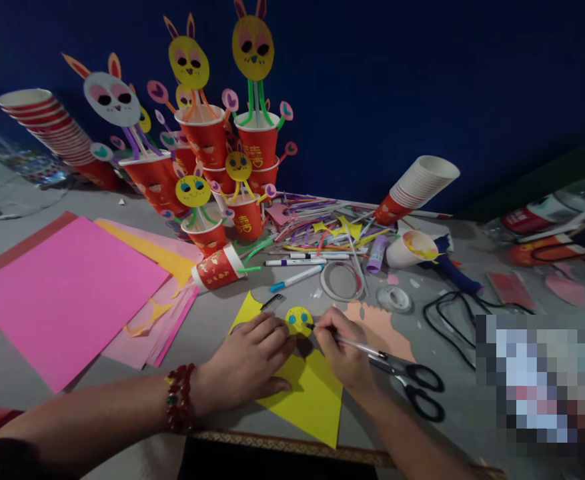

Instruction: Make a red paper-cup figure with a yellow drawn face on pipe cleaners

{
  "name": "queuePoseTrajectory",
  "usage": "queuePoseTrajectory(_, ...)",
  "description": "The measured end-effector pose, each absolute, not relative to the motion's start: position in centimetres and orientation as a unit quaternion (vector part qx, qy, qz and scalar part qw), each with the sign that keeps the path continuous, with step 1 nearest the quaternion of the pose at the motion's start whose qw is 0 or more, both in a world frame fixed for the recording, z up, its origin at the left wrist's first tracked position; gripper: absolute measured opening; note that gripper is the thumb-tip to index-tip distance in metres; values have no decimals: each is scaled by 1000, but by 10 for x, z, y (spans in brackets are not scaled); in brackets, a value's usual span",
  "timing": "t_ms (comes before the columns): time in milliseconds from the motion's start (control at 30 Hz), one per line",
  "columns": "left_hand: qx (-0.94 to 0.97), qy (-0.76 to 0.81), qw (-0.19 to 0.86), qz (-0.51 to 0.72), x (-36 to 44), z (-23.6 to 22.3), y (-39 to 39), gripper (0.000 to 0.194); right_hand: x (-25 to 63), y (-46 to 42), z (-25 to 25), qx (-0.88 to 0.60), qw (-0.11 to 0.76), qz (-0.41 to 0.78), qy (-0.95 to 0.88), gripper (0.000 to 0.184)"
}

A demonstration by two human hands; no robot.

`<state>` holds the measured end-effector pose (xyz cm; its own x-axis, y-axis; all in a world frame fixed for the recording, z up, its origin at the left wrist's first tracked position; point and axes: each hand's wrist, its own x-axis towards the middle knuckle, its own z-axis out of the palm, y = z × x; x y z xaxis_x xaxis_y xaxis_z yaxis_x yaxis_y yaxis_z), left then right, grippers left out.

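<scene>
A small yellow paper circle (299, 321) with blue eye spots and drawn lashes lies on a sheet of yellow paper (317, 387). My right hand (345, 347) grips a pen (357, 343) whose dark tip meets the circle's right side. Beside it on the left, my left hand (252, 360) rests flat on the yellow sheet, fingertips at the circle's edge and thumb apart. Scissors with black handles (415, 387) lie right of my right hand, their blades partly hidden beneath it. Peach paper (379, 330) with a cut edge is just behind that hand.
Red cups with paper rabbit faces (207, 137) stand at the back left; one decorated cup (217, 267) lies tipped over. Pink sheets (72, 293) cover the left. Markers (297, 278), tape rolls (395, 299), a glue stick (376, 255) and pipe cleaners (312, 223) lie behind my hands.
</scene>
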<state>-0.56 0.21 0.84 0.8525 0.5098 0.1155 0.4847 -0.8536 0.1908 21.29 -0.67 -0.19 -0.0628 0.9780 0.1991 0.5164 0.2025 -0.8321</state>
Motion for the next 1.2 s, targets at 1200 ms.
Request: queuePoseTrajectory(1200,960,258,73,87,-6,5,1,66,211,-6,3,-548,381,316,-674,18)
